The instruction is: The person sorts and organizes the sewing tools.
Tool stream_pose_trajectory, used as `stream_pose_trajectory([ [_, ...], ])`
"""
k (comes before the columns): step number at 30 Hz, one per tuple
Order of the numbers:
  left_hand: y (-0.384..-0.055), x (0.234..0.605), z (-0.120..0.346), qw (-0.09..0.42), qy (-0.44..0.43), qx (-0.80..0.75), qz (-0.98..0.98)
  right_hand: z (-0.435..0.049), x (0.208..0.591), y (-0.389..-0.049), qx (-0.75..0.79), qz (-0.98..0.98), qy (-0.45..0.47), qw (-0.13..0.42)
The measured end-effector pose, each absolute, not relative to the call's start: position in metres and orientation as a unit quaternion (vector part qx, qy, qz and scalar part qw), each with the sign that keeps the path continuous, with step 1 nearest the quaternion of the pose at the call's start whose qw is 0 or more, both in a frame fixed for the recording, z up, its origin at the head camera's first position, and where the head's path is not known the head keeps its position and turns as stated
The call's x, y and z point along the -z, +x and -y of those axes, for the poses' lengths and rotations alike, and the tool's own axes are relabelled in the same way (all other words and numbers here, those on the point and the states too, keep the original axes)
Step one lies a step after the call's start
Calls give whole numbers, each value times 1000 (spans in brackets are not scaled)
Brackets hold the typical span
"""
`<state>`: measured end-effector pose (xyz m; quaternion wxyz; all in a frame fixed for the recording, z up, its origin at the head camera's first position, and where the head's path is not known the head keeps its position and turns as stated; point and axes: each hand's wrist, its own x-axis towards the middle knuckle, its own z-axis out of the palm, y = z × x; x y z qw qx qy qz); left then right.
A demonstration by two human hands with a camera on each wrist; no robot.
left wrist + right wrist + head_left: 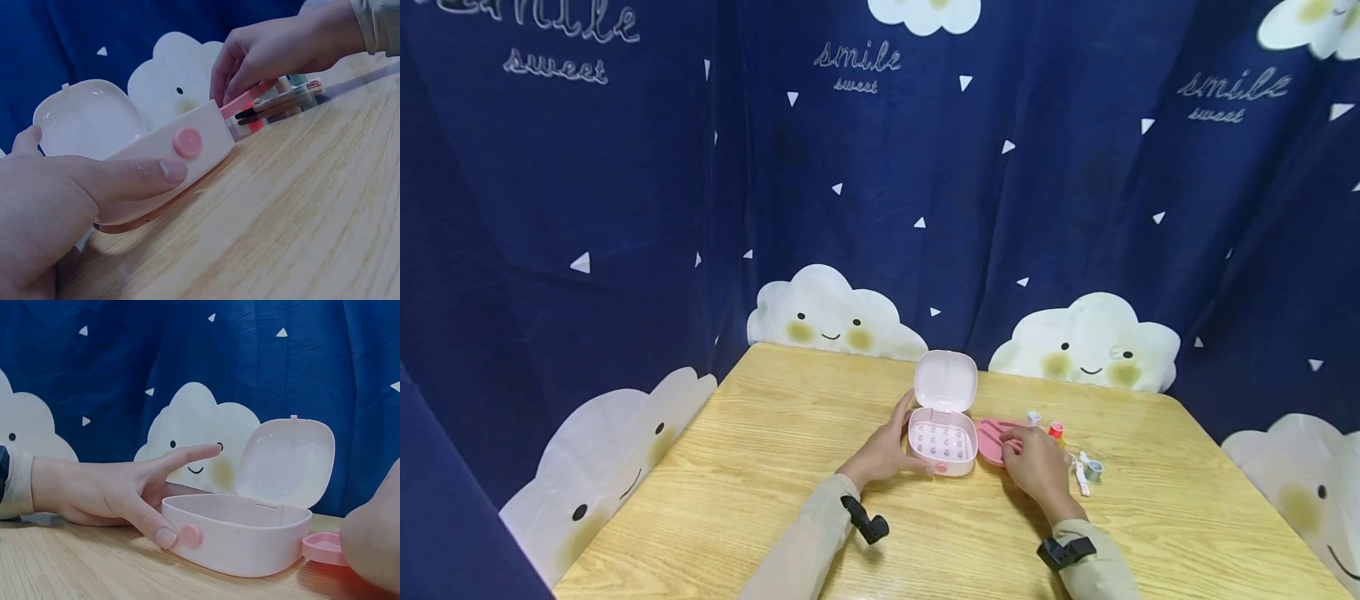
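Note:
A pale pink case (966, 465) stands on the table with its lid (946, 380) raised, and several small pegs show on its floor. My left hand (883, 450) holds the case from the left, its thumb on the front beside the round pink button (187, 142). Right beside the case is a darker pink tray (988, 432) with long slots. Over it, my right hand (1037, 462) grips the tray with curled fingers; the fingertips are partly hidden. In the right wrist view the tray (322, 547) sits close against the case's side.
Right of my right hand are a red-topped spool (1056, 429), a grey spool (1093, 471), a white strip (1082, 478) and a pale spool (1034, 418). The wooden table (820, 392) ends at a blue curtain (865, 225) with cloud prints.

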<state>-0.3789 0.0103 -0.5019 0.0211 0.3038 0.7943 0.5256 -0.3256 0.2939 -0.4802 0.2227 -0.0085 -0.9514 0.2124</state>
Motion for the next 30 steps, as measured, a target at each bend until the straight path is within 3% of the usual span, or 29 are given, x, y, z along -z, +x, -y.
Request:
stream_pose_trajectory([
  [14, -376, 503, -10, 22, 290, -513, -808, -292, 482, -323, -182, 966, -9, 183],
  [30, -378, 502, -10, 18, 294, -517, -804, -293, 486, -324, -143, 972, 8, 187],
])
